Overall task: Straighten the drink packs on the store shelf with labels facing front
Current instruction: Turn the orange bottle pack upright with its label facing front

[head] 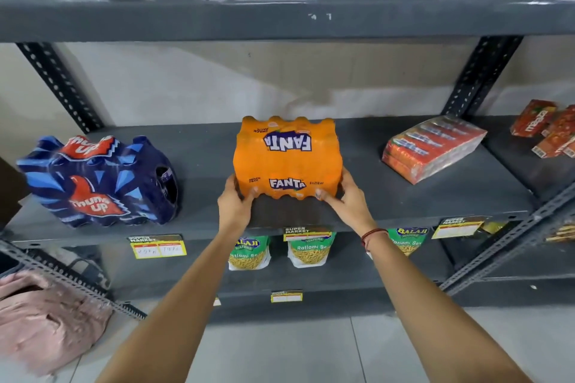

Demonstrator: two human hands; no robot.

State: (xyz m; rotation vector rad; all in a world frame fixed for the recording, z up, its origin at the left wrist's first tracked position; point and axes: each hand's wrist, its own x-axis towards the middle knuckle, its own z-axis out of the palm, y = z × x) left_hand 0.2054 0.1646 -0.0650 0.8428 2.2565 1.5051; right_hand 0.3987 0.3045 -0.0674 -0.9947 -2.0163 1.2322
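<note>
Nearby, Thums Up pack (96, 182) flanks Fanta pack (287, 158).

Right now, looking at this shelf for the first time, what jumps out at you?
The bright orange Fanta pack at the middle of the grey shelf, with the left hand and right hand on its front corners. Next, the dark blue Thums Up pack sitting askew to its left, and the red shrink-wrapped pack angled to its right.

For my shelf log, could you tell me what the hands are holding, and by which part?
The orange Fanta pack, gripped at its two front lower corners: left hand on the left corner, right hand on the right.
</note>
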